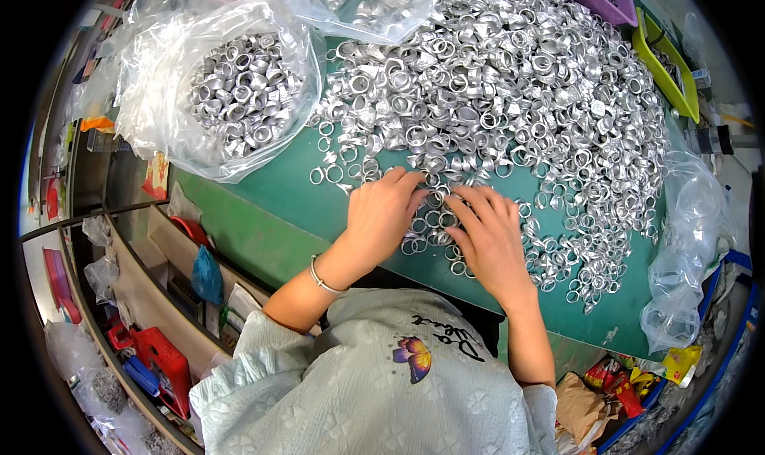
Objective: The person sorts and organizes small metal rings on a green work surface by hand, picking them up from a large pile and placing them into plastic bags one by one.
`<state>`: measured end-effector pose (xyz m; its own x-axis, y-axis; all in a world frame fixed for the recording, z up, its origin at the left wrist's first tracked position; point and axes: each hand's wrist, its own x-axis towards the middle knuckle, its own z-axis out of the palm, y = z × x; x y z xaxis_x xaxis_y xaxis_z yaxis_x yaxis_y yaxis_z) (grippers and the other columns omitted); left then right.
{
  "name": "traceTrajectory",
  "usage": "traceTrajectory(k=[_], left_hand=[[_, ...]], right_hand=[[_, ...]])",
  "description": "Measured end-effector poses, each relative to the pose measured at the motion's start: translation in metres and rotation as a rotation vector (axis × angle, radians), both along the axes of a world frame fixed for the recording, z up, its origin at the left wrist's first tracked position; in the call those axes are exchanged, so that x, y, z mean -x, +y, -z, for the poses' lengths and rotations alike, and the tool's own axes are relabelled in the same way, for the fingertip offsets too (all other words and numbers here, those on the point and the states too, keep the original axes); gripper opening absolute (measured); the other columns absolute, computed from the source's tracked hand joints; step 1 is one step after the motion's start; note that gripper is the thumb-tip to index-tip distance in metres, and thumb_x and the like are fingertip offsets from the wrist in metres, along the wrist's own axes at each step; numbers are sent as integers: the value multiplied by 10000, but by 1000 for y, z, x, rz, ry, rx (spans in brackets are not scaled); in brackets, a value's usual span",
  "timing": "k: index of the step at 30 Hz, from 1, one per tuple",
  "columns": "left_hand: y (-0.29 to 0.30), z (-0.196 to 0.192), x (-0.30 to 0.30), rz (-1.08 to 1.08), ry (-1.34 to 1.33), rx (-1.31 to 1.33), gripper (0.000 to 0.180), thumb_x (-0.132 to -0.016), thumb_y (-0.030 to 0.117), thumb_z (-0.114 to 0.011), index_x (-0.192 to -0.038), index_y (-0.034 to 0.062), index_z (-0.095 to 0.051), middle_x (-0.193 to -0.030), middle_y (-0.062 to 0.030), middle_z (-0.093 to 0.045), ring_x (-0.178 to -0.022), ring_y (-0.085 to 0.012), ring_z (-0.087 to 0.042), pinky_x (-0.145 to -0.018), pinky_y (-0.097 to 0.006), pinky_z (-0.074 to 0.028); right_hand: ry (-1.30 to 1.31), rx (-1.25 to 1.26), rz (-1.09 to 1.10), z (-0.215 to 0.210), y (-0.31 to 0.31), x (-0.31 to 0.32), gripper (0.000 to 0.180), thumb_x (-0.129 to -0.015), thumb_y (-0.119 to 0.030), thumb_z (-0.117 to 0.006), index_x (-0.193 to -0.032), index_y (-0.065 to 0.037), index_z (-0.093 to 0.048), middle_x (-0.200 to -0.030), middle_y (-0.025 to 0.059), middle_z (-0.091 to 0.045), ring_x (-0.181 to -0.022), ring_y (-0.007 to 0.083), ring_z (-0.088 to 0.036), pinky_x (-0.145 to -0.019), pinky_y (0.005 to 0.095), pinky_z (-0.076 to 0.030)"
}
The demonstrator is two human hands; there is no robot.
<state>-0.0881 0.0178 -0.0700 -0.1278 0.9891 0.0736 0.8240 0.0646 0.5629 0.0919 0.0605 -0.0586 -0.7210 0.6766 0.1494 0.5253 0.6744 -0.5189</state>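
A large heap of silver-coloured metal rings (478, 96) spreads over the green table (279, 192). My left hand (378, 218) rests at the heap's near edge, its thumb and forefinger closed around a ring by the looks of it, though the tips partly cover it. Beside it, my right hand (492, 240) lies over the rings with fingers bent and the thumb apart from the forefinger. Between the two hands sits a small cluster of rings (434, 218), which the fingertips touch.
Left of the heap stands a clear plastic bag (179, 120) full of rings, with another clear bag (374, 29) behind. Purple (613, 9) and yellow-green (673, 76) trays are at the far right. A crumpled bag (685, 248) hangs at the right edge; shelving (167, 272) stands left.
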Motion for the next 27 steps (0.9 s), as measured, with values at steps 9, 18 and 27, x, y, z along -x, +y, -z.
traceTrajectory(k=[9,18,27], left_hand=[[3,3,10,91,-22,-1,82,-789,111,-651,-869,95,-642,-733,-64,-574,-575,-278,-574,-511,-375,-441],[-4,2,9,95,-282,-122,113,-750,26,-674,-846,64,-627,-704,-62,-558,-527,-207,-541,-490,-304,-425],[-11,7,23,76,-125,-120,126,-768,23,-651,-887,57,-626,-727,-60,-573,-545,-227,-567,-492,-313,-433]], right_hand=[[15,-104,252,-3,4,-26,178,-761,-65,-664,-932,-43,-619,-1013,61,-570,-976,260,-507,-834,371,-359],[186,65,238,-4,-4,19,173,-789,-95,-649,-945,-27,-619,-934,72,-574,-881,246,-511,-754,356,-360],[-180,-139,254,-3,-4,-13,100,-760,-80,-654,-853,-55,-623,-1035,73,-548,-1003,264,-482,-871,439,-305]])
